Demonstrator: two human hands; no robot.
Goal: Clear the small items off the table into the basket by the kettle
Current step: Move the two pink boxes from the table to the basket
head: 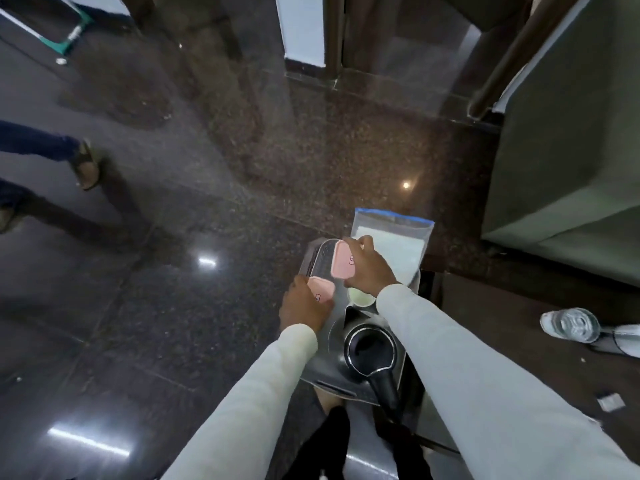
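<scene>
A grey mesh basket (320, 252) sits at the far end of a steel tray (325, 370), beyond a black kettle (370, 348) with its lid off. My right hand (369, 268) grips a pink packet (343, 265) over the basket. My left hand (304, 303) holds a second pink packet (322, 289) just in front of the basket. A pale green cup (360, 296) stands between the kettle and my right wrist.
A clear zip bag (391, 244) with white contents leans behind the basket. On the dark table to the right lie a clear plastic bottle (571, 325) and a small sachet (611, 401). Another person's legs and sandal (85, 166) cross the shiny floor at left.
</scene>
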